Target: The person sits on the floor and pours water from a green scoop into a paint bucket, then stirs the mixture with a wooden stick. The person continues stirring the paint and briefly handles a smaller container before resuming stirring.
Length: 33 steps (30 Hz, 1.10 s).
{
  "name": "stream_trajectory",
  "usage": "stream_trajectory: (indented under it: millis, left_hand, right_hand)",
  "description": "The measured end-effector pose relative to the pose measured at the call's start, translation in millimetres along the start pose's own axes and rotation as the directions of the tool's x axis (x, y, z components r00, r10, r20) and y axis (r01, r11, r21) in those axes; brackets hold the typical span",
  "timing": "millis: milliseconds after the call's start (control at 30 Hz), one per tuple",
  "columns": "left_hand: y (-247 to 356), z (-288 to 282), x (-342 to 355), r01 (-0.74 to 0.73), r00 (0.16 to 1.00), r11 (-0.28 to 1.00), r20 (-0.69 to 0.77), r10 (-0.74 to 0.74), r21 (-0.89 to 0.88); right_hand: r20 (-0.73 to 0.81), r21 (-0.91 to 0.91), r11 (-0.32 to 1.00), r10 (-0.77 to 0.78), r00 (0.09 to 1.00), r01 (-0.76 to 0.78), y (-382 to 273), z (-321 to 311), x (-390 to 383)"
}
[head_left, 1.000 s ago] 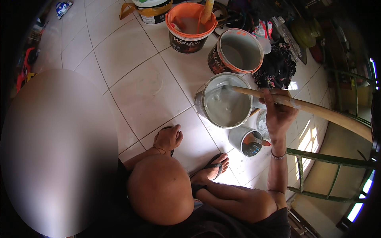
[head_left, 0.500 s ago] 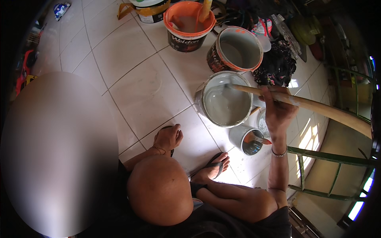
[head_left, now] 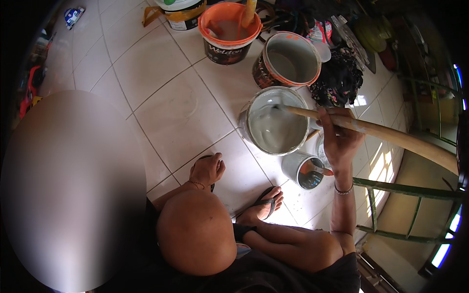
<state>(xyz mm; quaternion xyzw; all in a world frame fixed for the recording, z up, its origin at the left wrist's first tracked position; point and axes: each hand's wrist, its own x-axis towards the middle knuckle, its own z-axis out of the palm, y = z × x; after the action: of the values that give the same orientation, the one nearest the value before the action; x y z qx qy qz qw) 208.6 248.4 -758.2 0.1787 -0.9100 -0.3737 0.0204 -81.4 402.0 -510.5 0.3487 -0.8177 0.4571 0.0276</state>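
Note:
My right hand (head_left: 341,139) is wrapped round a long wooden stick (head_left: 398,138). The stick slants down to the left, and its far end dips into pale grey paint (head_left: 288,129) at the upper part of a round bucket (head_left: 245,128). Wet ripples show around the dipped end. My left hand (head_left: 207,169) hangs past my bent knee, above my left foot, with its fingers curled in and nothing visible in them. Just below the bucket stands a small grey can (head_left: 292,167) with a paintbrush (head_left: 320,169) leaning in it.
Behind the bucket stand an orange-rimmed bucket (head_left: 267,73) with grey residue and an orange bucket (head_left: 228,56) with a handle sticking out. A dark patterned cloth (head_left: 339,75) lies to their right. A green metal frame (head_left: 408,192) stands on the right. White tiles (head_left: 161,105) cover the floor.
The stick's dipped end has shifted slightly left in the grey paint, with my right hand still on the stick. The whole view has moved a little; my left hand stays put.

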Motion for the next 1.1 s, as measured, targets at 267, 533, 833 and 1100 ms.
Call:
stream_trajectory:
  millis: [267,533,833,1100]
  left_hand:
    - [7,-4,1,0.028,1.000,0.999,0.012,-0.029,0.031]
    - [2,0,1,0.065,0.997,0.998,0.028,-0.065,-0.008]
    - [7,-4,2,0.049,0.999,0.999,0.002,-0.049,-0.008]
    - [6,-4,2,0.055,0.998,0.998,0.019,-0.055,0.021]
  right_hand:
    - [0.113,0.212,0.965,0.129,0.985,-0.151,-5,8,-11]
    - [0.085,-0.211,0.977,-0.012,0.996,0.029,-12,-7,1]
    - [-0.020,0.257,0.955,0.161,0.987,-0.150,-5,13,-1]
    - [0.140,0.037,0.991,0.120,0.983,-0.126,-12,0,-7]
